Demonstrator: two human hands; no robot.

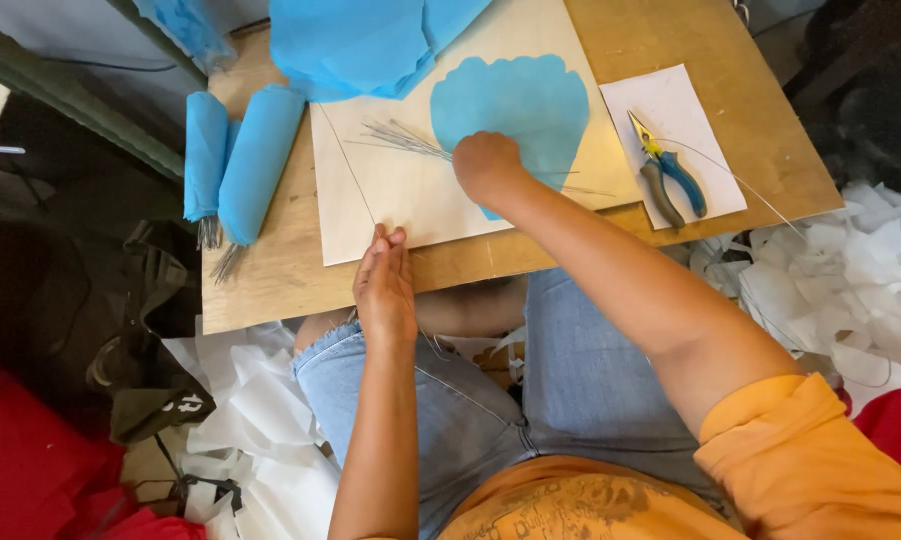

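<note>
Head view | my right hand clenched on thin wires over scalloped blue tissue | my left hand flat, released, on cream card | plywood bench

Off to your left, two blue rolls lie side by side on the board. Pliers rest on a white sheet at your right. White scraps heap beyond the board's edge, red cloth down left.
</note>
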